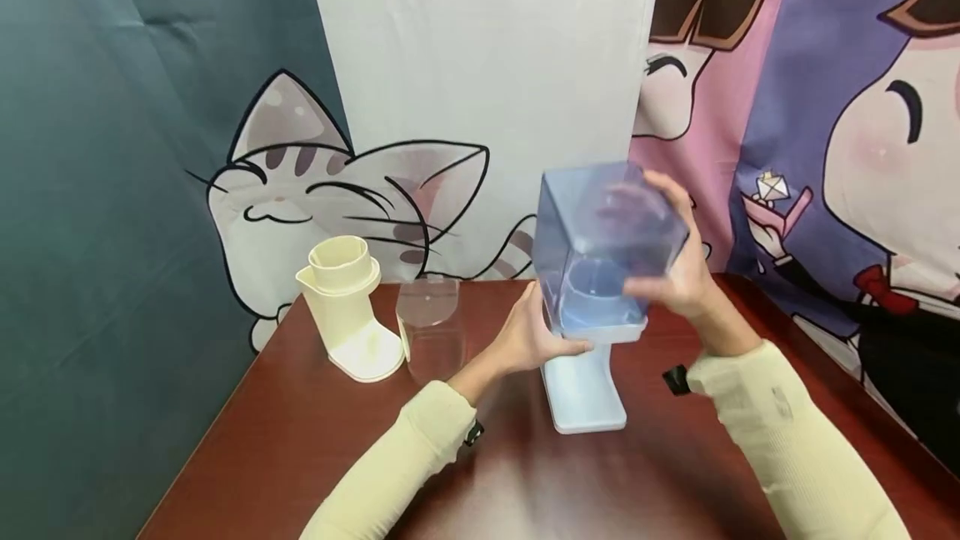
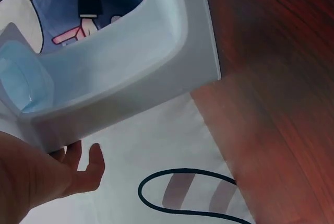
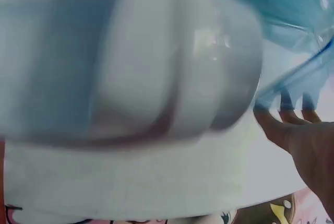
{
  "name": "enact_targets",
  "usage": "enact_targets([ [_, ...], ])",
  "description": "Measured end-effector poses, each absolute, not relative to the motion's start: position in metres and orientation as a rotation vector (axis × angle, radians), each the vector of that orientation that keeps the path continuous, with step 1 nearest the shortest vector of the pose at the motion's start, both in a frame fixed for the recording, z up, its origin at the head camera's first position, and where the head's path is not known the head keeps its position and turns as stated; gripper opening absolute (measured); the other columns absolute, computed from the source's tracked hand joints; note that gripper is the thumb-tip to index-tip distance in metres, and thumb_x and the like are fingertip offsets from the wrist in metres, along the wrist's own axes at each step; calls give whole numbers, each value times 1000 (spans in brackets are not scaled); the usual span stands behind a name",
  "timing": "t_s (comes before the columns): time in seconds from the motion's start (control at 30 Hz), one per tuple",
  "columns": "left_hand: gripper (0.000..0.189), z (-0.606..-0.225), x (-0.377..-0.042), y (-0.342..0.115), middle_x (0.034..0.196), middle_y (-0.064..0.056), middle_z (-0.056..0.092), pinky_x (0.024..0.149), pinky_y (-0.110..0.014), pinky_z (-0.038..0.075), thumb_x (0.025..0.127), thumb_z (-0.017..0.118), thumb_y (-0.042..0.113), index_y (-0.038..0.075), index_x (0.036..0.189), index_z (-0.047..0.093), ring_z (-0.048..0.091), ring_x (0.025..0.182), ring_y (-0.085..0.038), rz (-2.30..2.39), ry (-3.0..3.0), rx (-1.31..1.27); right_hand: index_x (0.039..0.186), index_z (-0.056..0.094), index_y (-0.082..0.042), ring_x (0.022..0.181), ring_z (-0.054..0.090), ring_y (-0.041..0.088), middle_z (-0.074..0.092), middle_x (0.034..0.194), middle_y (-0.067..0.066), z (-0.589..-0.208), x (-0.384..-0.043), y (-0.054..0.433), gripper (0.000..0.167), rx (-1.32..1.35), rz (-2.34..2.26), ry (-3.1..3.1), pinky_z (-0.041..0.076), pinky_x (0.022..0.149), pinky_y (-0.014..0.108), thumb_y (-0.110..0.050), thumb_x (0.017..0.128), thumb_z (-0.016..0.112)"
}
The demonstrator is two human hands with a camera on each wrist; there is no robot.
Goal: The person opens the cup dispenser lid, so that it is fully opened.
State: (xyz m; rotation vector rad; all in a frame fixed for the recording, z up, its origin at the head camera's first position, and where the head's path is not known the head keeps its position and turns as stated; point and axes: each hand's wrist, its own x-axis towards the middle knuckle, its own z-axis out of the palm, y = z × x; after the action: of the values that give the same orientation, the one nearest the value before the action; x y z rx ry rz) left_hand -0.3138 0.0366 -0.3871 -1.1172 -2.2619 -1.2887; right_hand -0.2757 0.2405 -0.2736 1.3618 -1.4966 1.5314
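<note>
My left hand (image 1: 525,336) grips the upper part of a light blue feeder stand (image 1: 585,398), thumb across its front just under the collar. In the left wrist view the curved side of the stand (image 2: 125,72) fills the top, with the fingers (image 2: 86,174) bent beneath it. My right hand (image 1: 678,261) holds a see-through blue square container (image 1: 558,215) by its right side, fingers spread round a corner. The container sits tilted over the stand's collar. In the right wrist view the stand (image 3: 141,51) is blurred, and the container (image 3: 297,4) shows at upper right.
A cream feeder stand (image 1: 348,323) with a round collar stands on the left of the dark red table (image 1: 262,457). Right beside it is a clear container (image 1: 435,332). A cartoon-printed curtain (image 1: 487,65) hangs behind the table.
</note>
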Motion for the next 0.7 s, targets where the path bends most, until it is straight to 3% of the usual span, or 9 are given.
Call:
enact_targets([
  [0.13, 96, -382, -321, 38, 122, -1, 53, 95, -31, 46, 63, 94, 34, 15, 140, 39, 51, 110, -11, -1328, -2226, -1109, 145, 33, -2, 118, 56, 30, 54, 135, 17, -253, -278, 238, 104, 1330, 1620, -1518, 47, 97, 32, -20, 64, 95],
  [0.3, 102, -381, -321, 42, 129, 0, 50, 101, -30, 42, 62, 96, 31, 17, 144, 38, 49, 117, -11, -1414, -2284, -1050, 147, 35, -5, 118, 53, 25, 56, 133, 13, -267, -274, 253, 102, 1189, 1655, -1593, 46, 94, 27, -10, 63, 94],
  [0.53, 103, -375, -331, 37, 128, 0, 49, 100, -36, 43, 61, 94, 42, 19, 144, 39, 50, 116, -15, -1454, -2417, -803, 145, 40, -3, 118, 54, 25, 57, 131, 15, -278, -272, 269, 92, 1079, 1736, -1499, 46, 95, 26, -1, 65, 87],
  [0.7, 118, -368, -349, 34, 139, -9, 43, 101, -39, 42, 61, 93, 46, 12, 153, 26, 46, 123, -21, -1407, -2462, -677, 143, 42, -2, 116, 55, 23, 57, 131, 13, -285, -269, 278, 88, 1010, 1708, -1481, 47, 93, 24, 2, 66, 85],
])
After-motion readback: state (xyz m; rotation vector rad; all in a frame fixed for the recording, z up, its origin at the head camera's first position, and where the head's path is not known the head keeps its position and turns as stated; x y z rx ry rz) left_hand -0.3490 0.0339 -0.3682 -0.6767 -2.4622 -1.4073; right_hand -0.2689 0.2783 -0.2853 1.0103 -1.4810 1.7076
